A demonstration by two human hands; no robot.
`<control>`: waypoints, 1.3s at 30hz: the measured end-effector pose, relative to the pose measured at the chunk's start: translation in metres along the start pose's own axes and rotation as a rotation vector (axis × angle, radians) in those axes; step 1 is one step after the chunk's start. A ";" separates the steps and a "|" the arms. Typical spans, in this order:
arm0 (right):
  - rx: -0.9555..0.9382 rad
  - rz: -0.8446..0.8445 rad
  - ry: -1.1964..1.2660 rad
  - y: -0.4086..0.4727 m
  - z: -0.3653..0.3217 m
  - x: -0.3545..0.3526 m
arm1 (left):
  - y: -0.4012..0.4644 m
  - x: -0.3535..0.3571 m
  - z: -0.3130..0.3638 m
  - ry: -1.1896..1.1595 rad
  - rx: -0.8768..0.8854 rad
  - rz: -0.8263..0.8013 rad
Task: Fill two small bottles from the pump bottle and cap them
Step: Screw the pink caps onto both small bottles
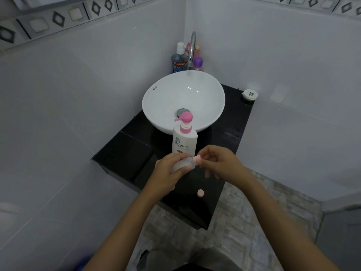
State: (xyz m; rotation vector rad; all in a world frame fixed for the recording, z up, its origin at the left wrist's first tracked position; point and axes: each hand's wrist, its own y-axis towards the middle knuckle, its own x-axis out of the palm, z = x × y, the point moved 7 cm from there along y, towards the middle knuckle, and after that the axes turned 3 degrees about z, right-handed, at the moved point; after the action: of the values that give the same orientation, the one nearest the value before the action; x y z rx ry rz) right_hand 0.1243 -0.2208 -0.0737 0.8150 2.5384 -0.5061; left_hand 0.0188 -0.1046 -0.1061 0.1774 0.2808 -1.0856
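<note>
Over a black table (125, 153), the left hand (166, 173) grips one small bottle (183, 163) sideways; the right hand's (220, 163) fingers (203, 153) pinch its pink cap (197, 160). One pump bottle (184, 139) stands just behind; one loose pink cap (200, 193) lies nearby.

A: Counter (125, 153) contents?
B: Basin (183, 100) sat at rear; pump bottle (184, 139) stood just before it; loose cap (200, 192) lay near the front edge.
A: Behind the basin?
B: Faucet (192, 49), several bottles (178, 59) in the corner; round container (250, 94) sat far right.
</note>
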 end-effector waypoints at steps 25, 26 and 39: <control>-0.021 0.001 0.015 -0.006 -0.006 -0.003 | 0.001 0.002 -0.002 0.047 -0.028 -0.013; -0.022 0.001 -0.009 -0.006 -0.005 -0.001 | 0.001 0.002 -0.001 0.065 -0.022 -0.006; -0.132 0.264 -0.224 -0.008 -0.008 0.016 | -0.007 -0.010 -0.006 0.363 0.072 0.119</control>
State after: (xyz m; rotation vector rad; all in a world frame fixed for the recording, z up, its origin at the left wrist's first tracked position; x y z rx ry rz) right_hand 0.1049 -0.2157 -0.0730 0.9670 2.1936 -0.3203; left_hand 0.0076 -0.0972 -0.1086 0.4528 0.5500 -0.9426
